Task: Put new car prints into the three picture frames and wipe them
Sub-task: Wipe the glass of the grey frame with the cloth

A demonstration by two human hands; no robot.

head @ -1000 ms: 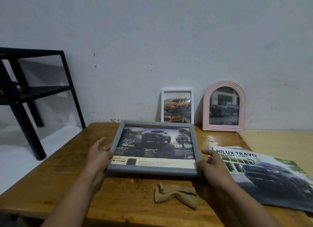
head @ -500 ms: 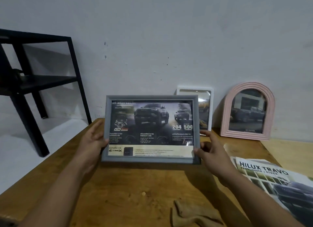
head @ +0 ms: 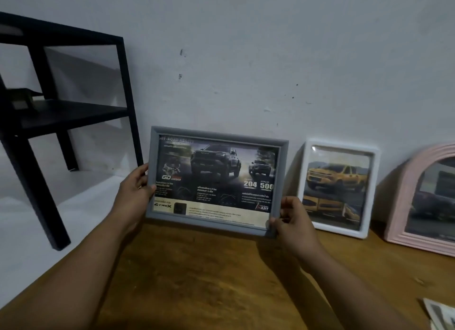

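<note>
Grey rectangular frame gripped by left hand, right hand, over wooden table.

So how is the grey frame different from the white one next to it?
The grey frame is wide, landscape format; the white frame is closer to square and smaller. The grey one is held upright by the left hand and right hand; the white one leans untouched against the wall. The grey one shows dark trucks with text, the white one a yellow pickup. Both are rectangular and hold car prints.
</note>
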